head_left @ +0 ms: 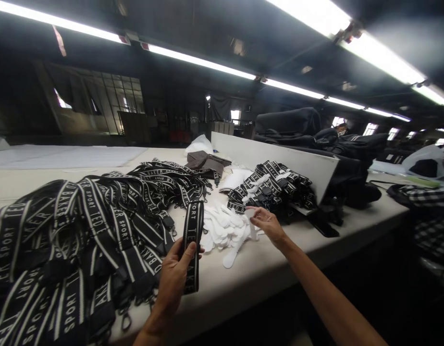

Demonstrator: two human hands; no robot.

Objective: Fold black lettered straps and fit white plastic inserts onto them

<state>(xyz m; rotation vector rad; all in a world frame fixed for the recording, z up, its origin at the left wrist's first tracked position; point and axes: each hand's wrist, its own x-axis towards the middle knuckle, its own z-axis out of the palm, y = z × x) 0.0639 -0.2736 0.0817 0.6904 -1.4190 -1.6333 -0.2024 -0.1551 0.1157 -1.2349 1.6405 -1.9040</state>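
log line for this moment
left hand: grips strap | right hand: pinches white piece at white pile | strap heap on table

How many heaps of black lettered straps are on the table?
2 heaps: a big heap at the left beside the left hand, which holds one strap, and a smaller bundle past the right hand. More may be hidden.

Your folded black strap (193,240) with white woven lettering and white edge stripes stands nearly upright at lower centre of the frame. Just right of it, your white plastic pieces (225,229) lie in a loose heap on the table, one held at its upper right edge.
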